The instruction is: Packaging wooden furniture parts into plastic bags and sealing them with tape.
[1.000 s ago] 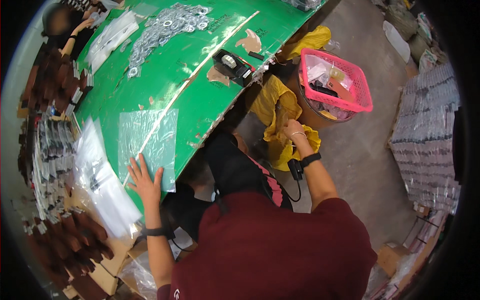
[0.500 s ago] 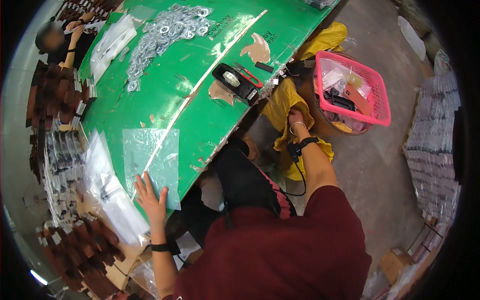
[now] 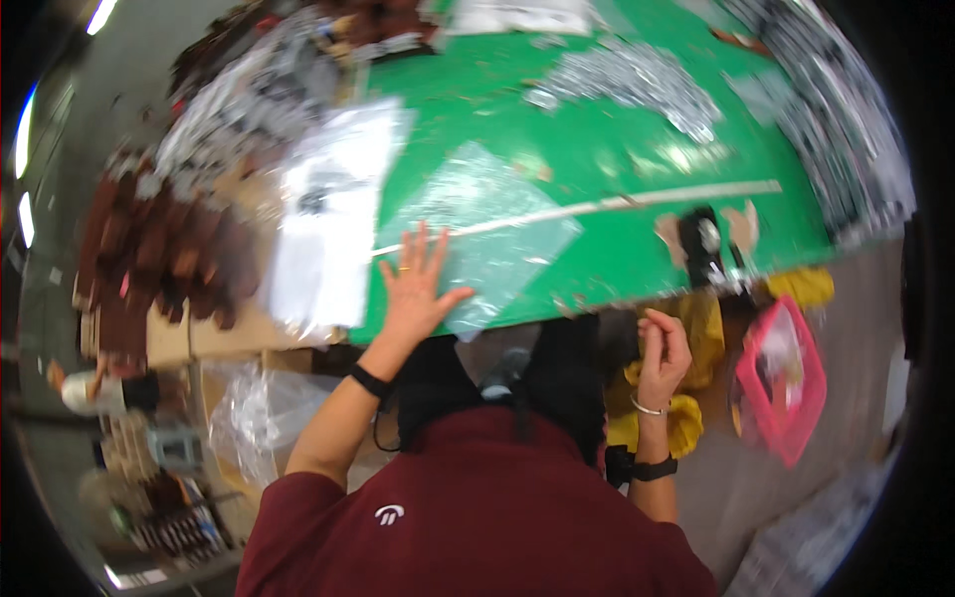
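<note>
My left hand (image 3: 410, 297) lies on the green tabletop with its fingers spread, pressing on the near left part of a clear flat plastic bag (image 3: 507, 239). My right hand (image 3: 665, 353) hangs just off the table's near edge, above a crumpled yellow sack (image 3: 702, 343). Its fingers are curled, thumb and forefinger close together; whatever they hold, if anything, is too small and blurred to name. A stack of white plastic sleeves (image 3: 333, 214) lies left of my left hand.
A pile of small clear packets (image 3: 637, 85) sits on the table's far side. A black tape dispenser (image 3: 703, 249) stands near the front edge at right, above a pink basket (image 3: 811, 403). Brown bundled pieces (image 3: 164, 244) are stacked at left. Another person (image 3: 90, 390) is farther back.
My right hand has come up out of the yellow sack toward the table edge. My left hand stays spread on the clear bag. The head view has turned, swinging the table round.
</note>
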A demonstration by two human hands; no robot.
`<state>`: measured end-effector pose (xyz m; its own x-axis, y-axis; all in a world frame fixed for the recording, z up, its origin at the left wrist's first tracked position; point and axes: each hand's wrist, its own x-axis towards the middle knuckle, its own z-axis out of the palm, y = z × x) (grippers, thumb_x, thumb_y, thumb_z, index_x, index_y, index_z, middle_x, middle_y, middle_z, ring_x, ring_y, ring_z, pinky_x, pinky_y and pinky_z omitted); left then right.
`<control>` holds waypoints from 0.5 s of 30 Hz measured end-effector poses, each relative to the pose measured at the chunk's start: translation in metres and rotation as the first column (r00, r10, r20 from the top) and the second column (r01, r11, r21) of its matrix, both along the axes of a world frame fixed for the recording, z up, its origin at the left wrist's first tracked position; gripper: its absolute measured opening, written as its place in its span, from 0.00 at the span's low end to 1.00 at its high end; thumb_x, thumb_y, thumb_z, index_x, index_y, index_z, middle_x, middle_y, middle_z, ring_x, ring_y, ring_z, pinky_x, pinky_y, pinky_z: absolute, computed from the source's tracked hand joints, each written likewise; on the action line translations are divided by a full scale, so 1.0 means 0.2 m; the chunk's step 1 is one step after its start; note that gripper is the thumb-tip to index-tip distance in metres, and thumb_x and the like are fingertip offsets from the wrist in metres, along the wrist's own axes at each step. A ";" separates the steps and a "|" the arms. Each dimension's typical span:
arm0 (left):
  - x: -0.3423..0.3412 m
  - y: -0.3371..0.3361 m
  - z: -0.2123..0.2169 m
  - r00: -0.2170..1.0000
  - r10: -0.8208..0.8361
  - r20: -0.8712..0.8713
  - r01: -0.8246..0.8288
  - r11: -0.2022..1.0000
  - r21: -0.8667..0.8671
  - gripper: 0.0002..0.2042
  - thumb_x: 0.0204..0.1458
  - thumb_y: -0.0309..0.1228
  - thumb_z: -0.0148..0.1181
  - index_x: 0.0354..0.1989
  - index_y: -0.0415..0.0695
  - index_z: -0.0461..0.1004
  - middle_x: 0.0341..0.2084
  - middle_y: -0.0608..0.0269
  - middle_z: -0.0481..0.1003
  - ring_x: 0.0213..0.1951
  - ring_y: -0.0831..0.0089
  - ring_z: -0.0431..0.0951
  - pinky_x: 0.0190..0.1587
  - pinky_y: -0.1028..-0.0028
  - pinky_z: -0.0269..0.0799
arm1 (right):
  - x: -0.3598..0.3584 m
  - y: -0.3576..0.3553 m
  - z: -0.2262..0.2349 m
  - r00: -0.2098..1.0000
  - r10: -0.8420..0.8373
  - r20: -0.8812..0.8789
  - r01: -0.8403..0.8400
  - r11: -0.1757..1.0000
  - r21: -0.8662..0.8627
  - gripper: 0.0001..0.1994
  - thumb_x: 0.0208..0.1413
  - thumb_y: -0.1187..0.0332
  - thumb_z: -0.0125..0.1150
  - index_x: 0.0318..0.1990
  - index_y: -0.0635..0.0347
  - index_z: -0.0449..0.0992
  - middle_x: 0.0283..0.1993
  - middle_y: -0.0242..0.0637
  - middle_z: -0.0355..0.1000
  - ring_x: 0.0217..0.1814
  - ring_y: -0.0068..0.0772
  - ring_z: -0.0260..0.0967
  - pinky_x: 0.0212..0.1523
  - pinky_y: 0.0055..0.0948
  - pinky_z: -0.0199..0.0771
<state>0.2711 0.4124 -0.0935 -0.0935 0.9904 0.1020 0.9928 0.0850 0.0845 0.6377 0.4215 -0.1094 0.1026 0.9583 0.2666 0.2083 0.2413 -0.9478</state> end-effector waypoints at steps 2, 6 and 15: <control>0.04 -0.03 0.00 0.988 -0.048 0.148 0.040 0.998 0.053 0.46 0.52 0.62 0.56 0.76 0.61 0.44 0.76 0.52 0.40 0.75 0.47 0.41 0.64 0.27 0.37 | -0.23 0.14 0.19 0.935 0.256 0.244 -0.301 0.939 0.168 0.13 0.58 0.77 0.56 0.50 0.63 0.77 0.47 0.43 0.75 0.48 0.41 0.73 0.51 0.34 0.71; -0.13 -0.13 0.32 0.862 -0.030 0.506 -0.106 0.965 0.239 0.40 0.56 0.52 0.60 0.75 0.57 0.49 0.73 0.52 0.49 0.73 0.49 0.50 0.69 0.46 0.50 | -0.59 0.28 0.27 0.594 0.443 0.671 -0.694 0.704 0.150 0.28 0.52 0.65 0.65 0.63 0.52 0.70 0.73 0.45 0.56 0.74 0.52 0.53 0.71 0.57 0.46; -1.18 -0.78 1.30 0.410 -0.187 0.893 -0.703 0.559 0.439 0.25 0.63 0.48 0.55 0.61 0.44 0.64 0.46 0.55 0.77 0.42 0.69 0.80 0.45 0.70 0.79 | -1.01 0.45 0.18 0.438 0.520 0.733 -0.831 0.545 0.110 0.30 0.51 0.62 0.68 0.64 0.50 0.70 0.73 0.47 0.56 0.74 0.56 0.51 0.71 0.58 0.48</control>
<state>0.0358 0.2555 0.1674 -0.7937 0.4890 0.3617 0.2979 -0.2060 0.9321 0.4351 0.5123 -0.0727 -0.8429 0.3999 0.3599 0.2145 0.8633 -0.4568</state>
